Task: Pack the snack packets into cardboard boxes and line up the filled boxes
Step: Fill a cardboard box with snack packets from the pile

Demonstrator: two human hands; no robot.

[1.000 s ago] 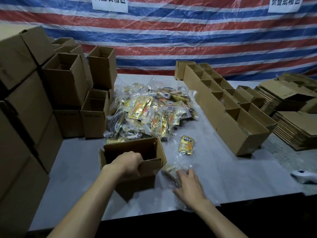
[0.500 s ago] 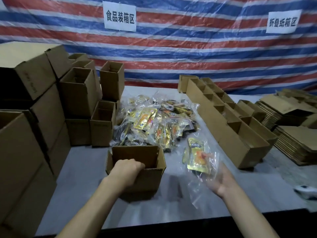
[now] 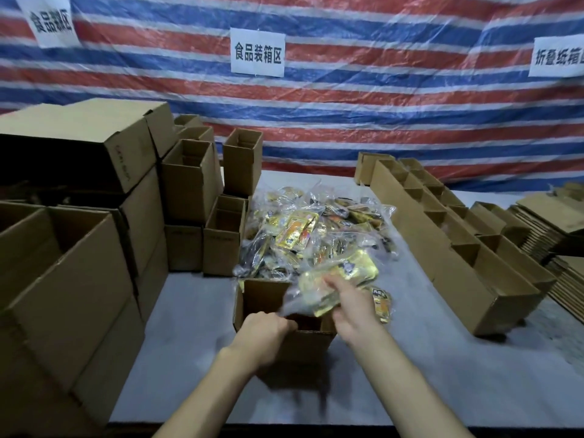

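The left hand [image 3: 268,330] grips the near rim of an open cardboard box [image 3: 265,298], fingers curled over the edge. The box stands upright on the grey table [image 3: 189,343], towards its front. The right hand [image 3: 350,308] holds a clear-bagged snack packet [image 3: 335,279], gold and motion-blurred, above the box's open top and partly over its right rim. A second packet [image 3: 382,306] lies flat on the table just beside the box's right wall. A loose pile of packets [image 3: 309,229] sits directly behind the box. To the right of the pile, a row of open boxes [image 3: 458,263] runs away in line; contents cannot be made out. To the left, small open-topped boxes [image 3: 189,181] are stacked, with larger cartons [image 3: 63,279] nearer. Flattened cardboard [image 3: 565,241] is stacked far right. A striped tarpaulin [image 3: 347,105] bearing a white sign [image 3: 257,53] closes the background.
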